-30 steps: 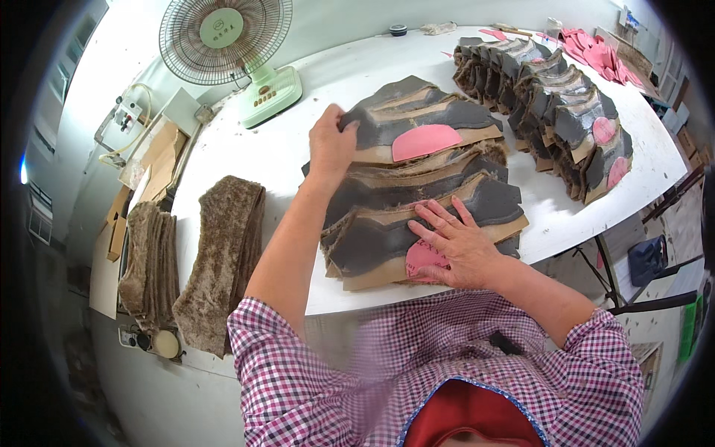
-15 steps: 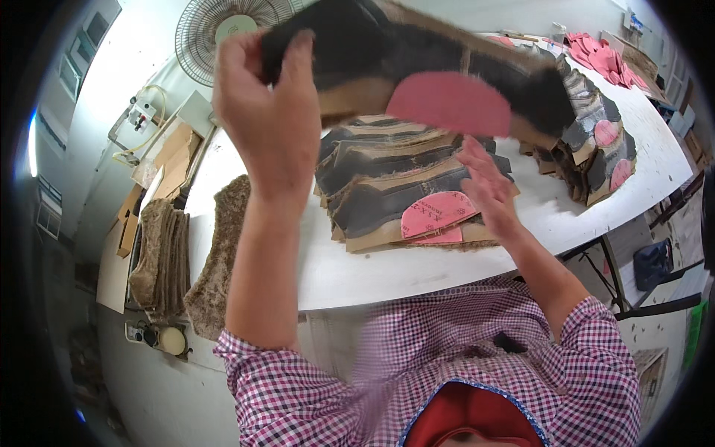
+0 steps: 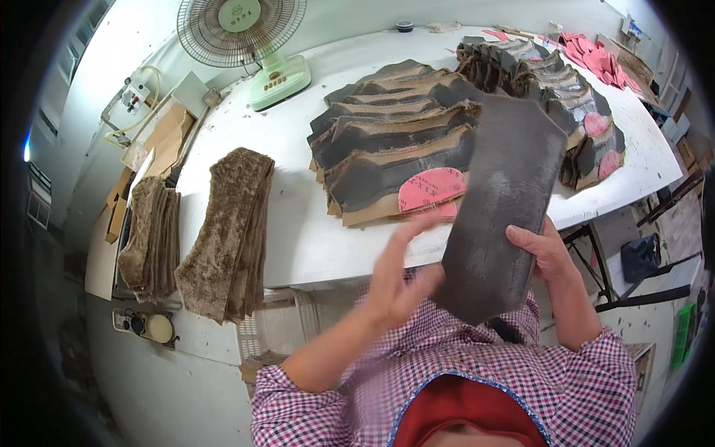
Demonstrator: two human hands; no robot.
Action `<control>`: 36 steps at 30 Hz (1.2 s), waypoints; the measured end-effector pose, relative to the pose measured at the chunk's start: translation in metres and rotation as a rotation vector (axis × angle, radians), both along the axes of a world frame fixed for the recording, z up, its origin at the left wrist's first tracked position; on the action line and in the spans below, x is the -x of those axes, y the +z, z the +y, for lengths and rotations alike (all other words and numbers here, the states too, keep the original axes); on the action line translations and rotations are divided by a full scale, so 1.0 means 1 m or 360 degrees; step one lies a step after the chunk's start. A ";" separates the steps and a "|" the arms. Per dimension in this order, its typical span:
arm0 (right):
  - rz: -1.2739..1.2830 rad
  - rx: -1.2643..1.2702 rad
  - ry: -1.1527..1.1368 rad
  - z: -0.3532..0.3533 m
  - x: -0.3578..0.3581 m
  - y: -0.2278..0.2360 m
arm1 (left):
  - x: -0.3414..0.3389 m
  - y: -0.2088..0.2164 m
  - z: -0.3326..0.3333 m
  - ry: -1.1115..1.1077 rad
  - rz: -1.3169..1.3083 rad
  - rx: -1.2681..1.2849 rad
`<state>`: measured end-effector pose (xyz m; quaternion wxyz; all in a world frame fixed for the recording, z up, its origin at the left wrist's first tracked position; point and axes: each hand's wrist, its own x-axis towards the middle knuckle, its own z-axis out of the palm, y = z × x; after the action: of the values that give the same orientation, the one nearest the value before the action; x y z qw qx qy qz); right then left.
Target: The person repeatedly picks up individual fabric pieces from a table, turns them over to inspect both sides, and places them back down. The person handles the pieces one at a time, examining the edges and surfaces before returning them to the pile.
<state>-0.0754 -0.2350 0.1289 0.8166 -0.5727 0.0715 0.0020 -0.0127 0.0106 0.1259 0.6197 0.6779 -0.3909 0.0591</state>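
Monitoring remotely, I see the right hand (image 3: 548,251) pinching a dark panel (image 3: 506,208) by its right edge, probably to keep its face exposed, over the front edge of the white table (image 3: 298,238), the blurred left hand (image 3: 395,293) spread wide beside it, contact unclear.

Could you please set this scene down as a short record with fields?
Right hand: grips a long, flat, dark grey panel with angled corners by its right edge
Left hand: fingers spread beside that panel's lower left edge; blurred, so contact is unclear
Work surface: white table
Middle of table: overlapping dark grey and tan panels, with a pink rounded patch on the near end
Person's left: two stacks of brown, plush-faced panels
Far left: pale green fan
Far right: pile of flat pink pieces
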 end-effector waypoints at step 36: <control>-0.0194 0.1054 -0.0310 0.004 -0.020 -0.043 | 0.018 -0.038 -0.001 -0.0607 0.2027 0.0911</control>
<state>-0.0554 -0.2306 0.0864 0.5856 -0.7961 0.0738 -0.1335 -0.0304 0.0097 0.0880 0.8800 0.3120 -0.0346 -0.3564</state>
